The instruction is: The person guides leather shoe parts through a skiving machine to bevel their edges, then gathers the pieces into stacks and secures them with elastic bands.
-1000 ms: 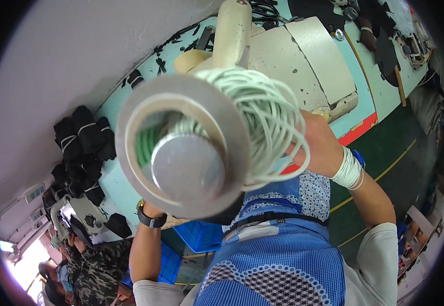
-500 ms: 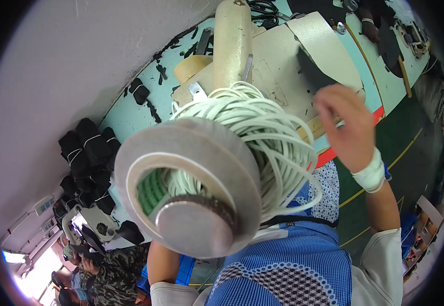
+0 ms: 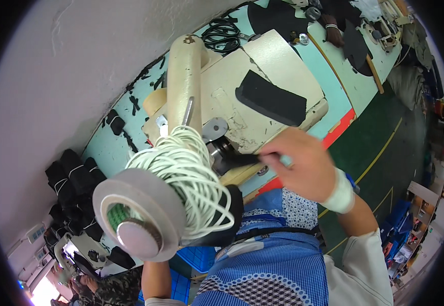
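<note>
My right hand point(image 3: 303, 166), a white band round its wrist, pinches a black strip-like piece point(image 3: 238, 161). The piece's other end lies by the shiny metal parts point(image 3: 221, 149) of a cream sewing machine point(image 3: 185, 71). A second black piece, curved and flat point(image 3: 275, 99), lies on the machine's bed. My left forearm point(image 3: 155, 279) rises from the lower edge; its hand is hidden behind the grey ring-shaped wheel point(image 3: 168, 204) with a round knob point(image 3: 134, 239). Loops of pale cord point(image 3: 194, 171) hang over the machine's near end.
Black-handled scissors point(image 3: 222, 34) lie at the back of the pale green table point(image 3: 92, 148). Tied black bundles point(image 3: 74, 168) are piled at the left, by the wall. Blue crates point(image 3: 199, 259) stand below. A person in camouflage point(image 3: 112, 290) is at the lower left.
My right hand has come left and down toward the machine's metal parts and now grips a black piece. The view has shifted, so the machine appears farther left.
</note>
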A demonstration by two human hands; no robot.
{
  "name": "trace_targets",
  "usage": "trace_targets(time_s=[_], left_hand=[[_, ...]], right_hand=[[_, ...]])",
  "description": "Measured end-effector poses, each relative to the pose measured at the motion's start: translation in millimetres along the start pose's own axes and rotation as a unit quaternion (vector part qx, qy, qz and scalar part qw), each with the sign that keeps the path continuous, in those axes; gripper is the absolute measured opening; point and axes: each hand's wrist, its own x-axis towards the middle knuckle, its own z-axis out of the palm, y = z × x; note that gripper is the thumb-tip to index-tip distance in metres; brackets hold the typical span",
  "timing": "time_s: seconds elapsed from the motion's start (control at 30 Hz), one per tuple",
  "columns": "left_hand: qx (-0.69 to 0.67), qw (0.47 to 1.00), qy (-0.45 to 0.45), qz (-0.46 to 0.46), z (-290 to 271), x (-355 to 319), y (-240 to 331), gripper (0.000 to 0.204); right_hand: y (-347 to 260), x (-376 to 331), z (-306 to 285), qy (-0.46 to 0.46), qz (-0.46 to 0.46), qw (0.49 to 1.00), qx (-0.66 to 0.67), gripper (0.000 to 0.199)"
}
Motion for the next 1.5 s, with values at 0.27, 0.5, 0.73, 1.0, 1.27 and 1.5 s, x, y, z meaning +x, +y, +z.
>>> trace_targets(time_s=[0.27,0.5,0.73,1.0,1.27,1.5], left_hand=[[-0.010,0.997,0.034,0.070,49,-39,41,0.024],[0.079,0.983,-0.162,0.029,52,-61,80,0.032],[0.055,0.987,-0.151,0.029,60,-62,100,0.032],[-0.044,0.987,0.005,-0.157,46,-44,65,0.020],[-0.010,0.998,-0.005,-0.054,-24,-21,3,0.019],[0.029,0.996,-0.063,-0.061,6,11,34,0.026]], right_hand=[[-2,-33,24,0.007,0.068,0.993,0.098,0.023],[-37,-83,70,-0.090,0.270,0.872,0.398,0.039],[-38,-92,71,-0.089,0.270,0.813,0.508,0.044],[-15,-75,45,-0.144,0.129,0.939,0.284,0.035],[9,-11,13,-0.094,0.049,0.990,0.091,0.027],[8,28,25,-0.068,-0.091,0.992,-0.054,0.045]])
